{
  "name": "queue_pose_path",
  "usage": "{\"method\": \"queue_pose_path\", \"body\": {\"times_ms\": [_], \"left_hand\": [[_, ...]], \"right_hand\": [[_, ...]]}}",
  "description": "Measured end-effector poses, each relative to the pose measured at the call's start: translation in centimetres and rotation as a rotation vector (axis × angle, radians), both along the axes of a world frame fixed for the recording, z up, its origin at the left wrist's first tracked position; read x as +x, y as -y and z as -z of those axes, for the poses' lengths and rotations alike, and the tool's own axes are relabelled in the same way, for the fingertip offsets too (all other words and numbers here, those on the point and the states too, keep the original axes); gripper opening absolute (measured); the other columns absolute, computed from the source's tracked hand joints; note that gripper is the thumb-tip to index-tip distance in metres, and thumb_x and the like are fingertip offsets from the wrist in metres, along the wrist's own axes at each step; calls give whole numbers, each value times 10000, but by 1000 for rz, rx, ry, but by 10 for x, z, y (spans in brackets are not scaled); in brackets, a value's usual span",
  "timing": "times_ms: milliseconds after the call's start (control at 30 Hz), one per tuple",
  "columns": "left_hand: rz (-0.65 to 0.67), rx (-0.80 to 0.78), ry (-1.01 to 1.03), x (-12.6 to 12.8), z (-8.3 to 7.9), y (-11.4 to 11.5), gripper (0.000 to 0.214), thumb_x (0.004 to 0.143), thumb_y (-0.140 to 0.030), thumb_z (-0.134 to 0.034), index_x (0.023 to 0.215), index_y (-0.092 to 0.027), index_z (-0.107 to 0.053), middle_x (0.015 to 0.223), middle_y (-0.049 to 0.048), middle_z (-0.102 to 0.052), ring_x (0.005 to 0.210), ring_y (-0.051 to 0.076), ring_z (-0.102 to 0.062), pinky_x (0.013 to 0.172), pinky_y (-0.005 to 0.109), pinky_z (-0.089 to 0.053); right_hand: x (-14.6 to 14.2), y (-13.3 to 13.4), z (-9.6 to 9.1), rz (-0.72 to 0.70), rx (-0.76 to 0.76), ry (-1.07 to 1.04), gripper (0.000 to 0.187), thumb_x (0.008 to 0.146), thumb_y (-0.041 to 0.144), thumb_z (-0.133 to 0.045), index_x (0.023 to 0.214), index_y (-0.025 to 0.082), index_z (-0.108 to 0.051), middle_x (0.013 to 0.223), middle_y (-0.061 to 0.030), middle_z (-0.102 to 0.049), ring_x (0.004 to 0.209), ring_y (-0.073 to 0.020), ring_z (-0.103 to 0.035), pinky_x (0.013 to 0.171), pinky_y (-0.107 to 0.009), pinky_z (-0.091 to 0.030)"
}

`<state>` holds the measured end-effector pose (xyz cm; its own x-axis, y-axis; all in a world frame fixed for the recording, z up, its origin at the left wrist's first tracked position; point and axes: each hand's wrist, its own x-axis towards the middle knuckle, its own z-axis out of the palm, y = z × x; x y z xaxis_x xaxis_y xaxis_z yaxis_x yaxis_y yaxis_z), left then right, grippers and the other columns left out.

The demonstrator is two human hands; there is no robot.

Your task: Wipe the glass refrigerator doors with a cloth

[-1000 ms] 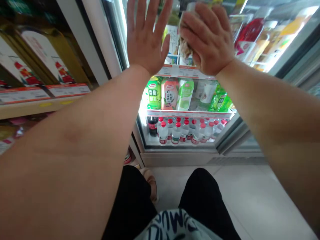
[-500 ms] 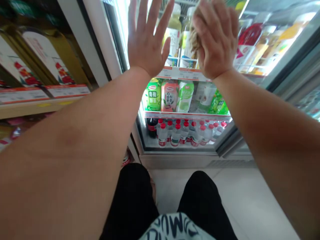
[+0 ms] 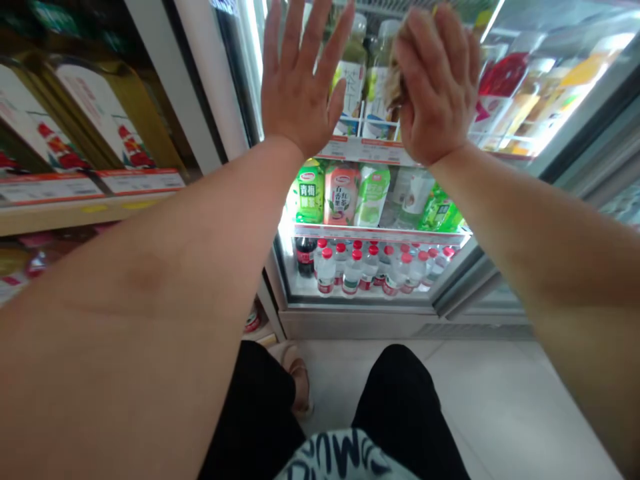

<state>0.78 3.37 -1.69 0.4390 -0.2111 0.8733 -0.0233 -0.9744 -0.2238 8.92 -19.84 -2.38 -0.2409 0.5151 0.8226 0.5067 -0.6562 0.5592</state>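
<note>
My left hand [image 3: 303, 83] is spread flat with its fingers apart, raised before the upper left part of a drinks fridge with a glass door. It holds nothing. To its right, my right hand [image 3: 440, 87] is closed over a crumpled brownish cloth [image 3: 395, 83], most of which the palm and fingers hide. Both hands appear to be at the glass, though the contact itself is hard to make out. Between them, pale bottles [image 3: 349, 73] with white labels stand on the upper shelf behind the glass.
Lower in the fridge are green and pink drink bottles [image 3: 342, 193] and several small red-capped water bottles [image 3: 353, 273]. A shelf of large oil-coloured bottles [image 3: 95, 113] stands at the left. The fridge's base [image 3: 350, 325] meets a pale tiled floor [image 3: 525, 400].
The view has shifted slightly, so both hands sit a little further right and lower. My left foot now shows more. Both hands keep nearly the same pose.
</note>
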Motion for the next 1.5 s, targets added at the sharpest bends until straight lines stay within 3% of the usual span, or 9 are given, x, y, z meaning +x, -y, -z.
{"method": "queue_pose_path", "body": {"times_ms": [100,300,467,667,833,1033,1200,1400,1500], "left_hand": [[25,-24,-7,0,0,0,725,968,-234,-421,1662,-221,-211,1712,25,-131,1584,324,-51,1289,532,46],[-28,17,10,6,1,-2,822,918,-174,-482,1670,-215,-151,1711,82,-116,1573,364,-63,1258,615,24],[31,-21,24,8,1,-3,790,926,-188,-482,1663,-231,-201,1706,54,-154,1574,354,-82,1267,609,28],[-3,-3,9,8,-2,-2,825,902,-123,-495,1663,-218,-190,1704,73,-151,1571,371,-89,1246,672,9],[-125,-6,-79,3,-4,4,849,924,-117,-514,1672,-197,-120,1715,85,-90,1577,363,-47,1267,633,0],[-17,14,31,9,-1,-3,882,882,-102,-564,1663,-239,-176,1704,81,-156,1570,371,-98,1261,649,-13],[-13,17,31,19,-2,-9,818,926,-125,-535,1659,-228,-188,1697,91,-171,1561,399,-116,1236,693,-4],[-99,-19,-92,10,-6,-2,812,969,-113,-521,1668,-191,-116,1706,92,-92,1565,411,-38,1243,683,36],[-123,4,-102,8,-6,-1,802,977,-134,-500,1669,-163,-97,1707,110,-73,1566,411,-22,1244,682,24]], "right_hand": [[-3,0,1,57,-270,-13,523,1073,366,-300,1589,285,-336,1641,34,-337,1544,-261,-280,1239,-535,-298],[-3,-2,4,-13,185,-85,529,1082,368,-248,1535,192,-456,1587,-81,-433,1504,-294,-348,1223,-520,-296],[-4,0,5,25,-79,-98,526,1064,406,-278,1561,283,-397,1630,19,-363,1539,-245,-291,1258,-494,-261],[-5,-2,7,-28,248,-94,556,1079,386,-231,1516,150,-481,1564,-119,-458,1487,-323,-370,1212,-547,-310],[-2,-1,9,61,-89,25,533,1064,356,-317,1579,230,-372,1620,-9,-381,1529,-274,-316,1252,-530,-290],[-1,-4,8,25,270,-10,529,1071,325,-258,1499,131,-500,1536,-120,-494,1463,-308,-416,1210,-530,-353],[-5,-3,10,41,46,11,516,1064,324,-318,1535,158,-449,1567,-74,-461,1485,-296,-393,1225,-494,-354],[-6,-1,13,16,69,-6,511,1059,363,-318,1525,213,-467,1570,-36,-460,1477,-287,-413,1212,-494,-371],[-3,-2,12,16,-23,-48,535,1041,399,-344,1559,275,-406,1607,19,-394,1518,-267,-346,1258,-491,-305]]}}
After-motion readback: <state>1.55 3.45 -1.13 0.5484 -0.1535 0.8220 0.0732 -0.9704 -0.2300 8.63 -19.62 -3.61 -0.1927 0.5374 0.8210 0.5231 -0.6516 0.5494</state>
